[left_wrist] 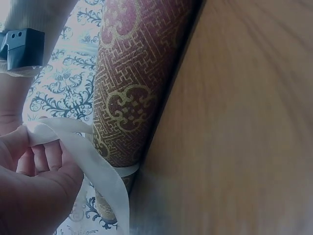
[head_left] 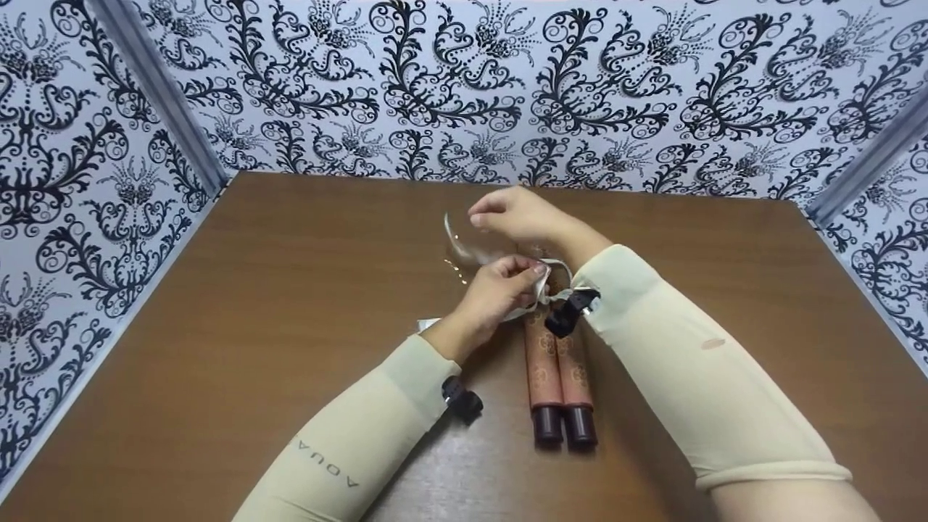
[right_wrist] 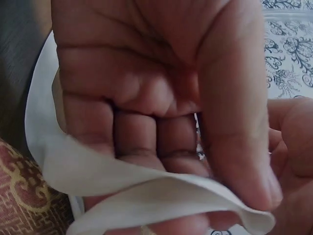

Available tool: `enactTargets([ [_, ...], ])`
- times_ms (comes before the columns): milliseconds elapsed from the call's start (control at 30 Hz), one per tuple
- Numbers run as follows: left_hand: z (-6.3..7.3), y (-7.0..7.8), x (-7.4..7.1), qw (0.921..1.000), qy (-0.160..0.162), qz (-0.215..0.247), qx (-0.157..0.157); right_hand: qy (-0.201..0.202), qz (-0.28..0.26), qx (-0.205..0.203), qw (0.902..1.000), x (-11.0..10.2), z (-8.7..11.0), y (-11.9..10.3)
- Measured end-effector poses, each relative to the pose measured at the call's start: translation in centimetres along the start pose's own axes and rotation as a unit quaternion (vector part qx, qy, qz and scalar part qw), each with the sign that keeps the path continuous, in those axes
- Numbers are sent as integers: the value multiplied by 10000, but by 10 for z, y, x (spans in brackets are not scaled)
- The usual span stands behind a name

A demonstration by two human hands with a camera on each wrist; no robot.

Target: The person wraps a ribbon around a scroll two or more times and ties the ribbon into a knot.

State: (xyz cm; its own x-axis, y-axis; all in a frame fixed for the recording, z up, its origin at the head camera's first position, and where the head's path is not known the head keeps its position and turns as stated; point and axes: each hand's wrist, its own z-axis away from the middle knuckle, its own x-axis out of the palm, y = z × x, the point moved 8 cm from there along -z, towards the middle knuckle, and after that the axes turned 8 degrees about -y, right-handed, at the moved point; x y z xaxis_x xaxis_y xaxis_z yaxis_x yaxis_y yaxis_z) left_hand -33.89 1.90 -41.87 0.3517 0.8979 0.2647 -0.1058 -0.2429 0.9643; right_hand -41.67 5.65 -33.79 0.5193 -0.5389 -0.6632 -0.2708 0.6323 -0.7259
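Observation:
Two brocade-covered rolls with dark end knobs lie side by side on the table. A white ribbon is looped around them. The left hand pinches a bend of that ribbon between thumb and index finger, just left of the rolls; in the left wrist view its other fingers curl beneath. Higher up, the right hand is raised above the far part of the rolls. Seen close in the right wrist view, the ribbon crosses the curled fingers and folds back at the thumb tip. A loose, blurred ribbon strand hangs left of the right hand.
The brown wooden table meets patterned black-and-white walls at the back and sides. Small glints show on the table left of the hands. Black wrist mounts sit on both sleeves, the right one over the rolls.

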Motion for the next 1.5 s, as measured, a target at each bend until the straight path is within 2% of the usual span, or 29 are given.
enactTargets([
  [100,0,1,1,10000,-34,27,-4,18,87,-40,10000,-1,2,0],
  [233,-2,1,2,10000,-46,48,-48,295,161,-147,9993,-9,8,7],
  [400,-4,1,6,9999,-102,65,-57,693,139,-329,9970,-21,29,23],
  [533,-4,1,8,9999,-120,114,-51,927,-118,-442,9946,-29,51,43],
  [700,-4,-1,7,9999,-28,-2,-162,1030,-665,-305,9920,-28,77,71],
  [833,-4,-2,4,9996,57,-67,-271,958,-1119,-73,9891,-20,87,89],
  [967,-2,-1,0,9995,140,-78,-264,802,-1202,30,9895,-14,88,94],
  [1300,1,5,-5,9993,198,-319,-11,55,-1277,-417,9909,-2,91,85],
  [1500,2,3,-6,9994,261,-231,48,-90,-1212,-579,9909,10,92,80],
])
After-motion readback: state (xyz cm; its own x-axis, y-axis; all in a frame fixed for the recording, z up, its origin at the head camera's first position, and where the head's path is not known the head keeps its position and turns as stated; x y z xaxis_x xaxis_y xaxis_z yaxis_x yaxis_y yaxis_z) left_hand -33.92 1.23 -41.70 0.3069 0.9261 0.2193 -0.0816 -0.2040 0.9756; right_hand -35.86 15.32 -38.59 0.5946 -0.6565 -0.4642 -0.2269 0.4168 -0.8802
